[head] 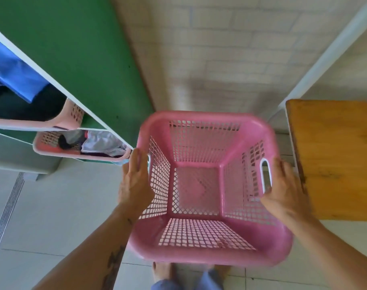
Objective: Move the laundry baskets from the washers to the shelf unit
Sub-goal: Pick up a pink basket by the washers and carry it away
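Observation:
An empty pink laundry basket (pixel 201 256) with perforated walls hangs in front of me above the floor. My left hand (pixel 134 181) presses flat against its left side at the handle slot. On the opposite wall, my right hand (pixel 287 191) grips beside the white-rimmed handle slot. To the left stands the white shelf unit (pixel 59 88). It holds two pink baskets: an upper one (pixel 71 116) with dark and blue cloth, and a lower one (pixel 52 152) with mixed clothes.
A wooden table top (pixel 335 155) sits close on the right, near my right hand. A green wall panel (pixel 73 49) rises behind the shelf, and a white brick wall (pixel 220 59) lies ahead. Pale floor tiles and a drain grate (pixel 9 210) lie to the left.

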